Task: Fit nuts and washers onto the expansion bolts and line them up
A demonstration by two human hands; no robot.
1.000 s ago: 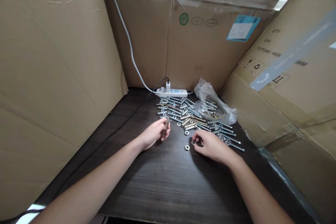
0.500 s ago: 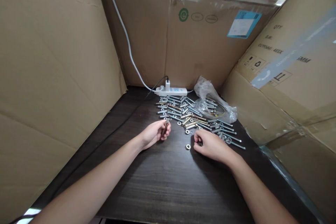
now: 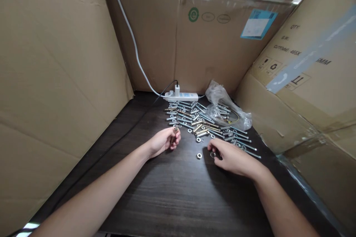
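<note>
My left hand (image 3: 165,143) is closed around a slim metal bolt (image 3: 175,130), its tip poking up between thumb and fingers; the rest is hidden in the grip. Over the table to the right, my right hand (image 3: 229,156) has thumb and forefinger apart. A flat washer (image 3: 213,154) lies between those fingertips, and I see no firm hold on it. Just left of that hand a hex nut (image 3: 199,156) rests alone. Another nut (image 3: 198,140) and a thin ring washer (image 3: 203,140) lie further back.
Behind the hands spread several rows of bolts (image 3: 239,133), brass-coloured sleeves (image 3: 200,132), nuts and washers. A clear plastic bag (image 3: 222,100) lies at the back right, beside a white power strip (image 3: 182,96). A black cable (image 3: 130,130) crosses the left side. Cardboard walls (image 3: 150,37) enclose the dark table (image 3: 167,200).
My right hand has shifted slightly right and its fingers have parted, uncovering the washer beneath. My left hand stays nearly in place, still holding the bolt.
</note>
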